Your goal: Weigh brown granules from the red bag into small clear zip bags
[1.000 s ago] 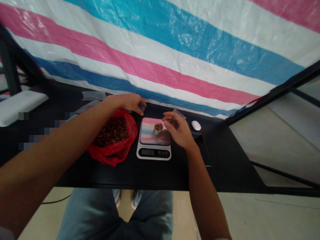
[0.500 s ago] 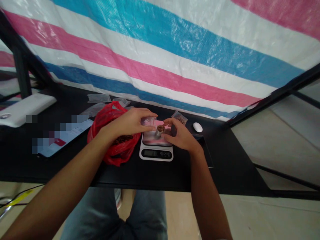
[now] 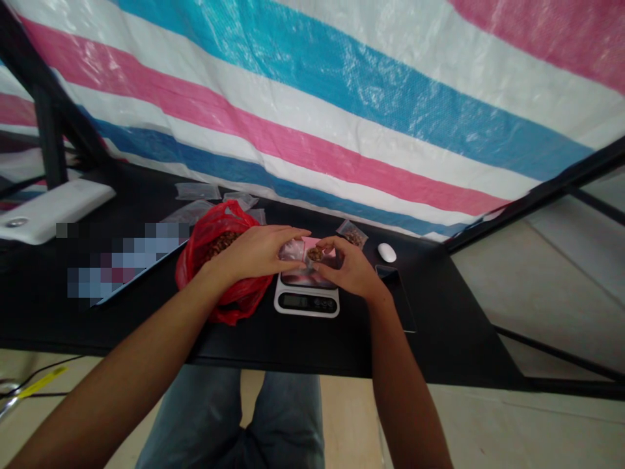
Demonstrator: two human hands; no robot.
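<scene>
A small white kitchen scale (image 3: 306, 301) sits on the black table (image 3: 303, 345). Above its pink platform my left hand (image 3: 256, 251) pinches a small clear plastic bag (image 3: 291, 249). My right hand (image 3: 349, 267) grips a small cup of brown pieces (image 3: 314, 255), held right beside the bag. A red plastic bag (image 3: 215, 244) filled with brown pieces lies left of the scale, partly under my left wrist.
A filled small clear bag (image 3: 352, 234) and a white mouse (image 3: 387, 251) lie right of the scale, with a dark pad (image 3: 398, 293) near them. Empty clear bags (image 3: 198, 191) lie at the back left. A white device (image 3: 53, 208) sits far left. A striped tarp (image 3: 342, 111) hangs behind.
My left hand came from behind the red bag to the scale with the small clear bag. My right hand lifted the cup off the scale platform and brought it to the bag.
</scene>
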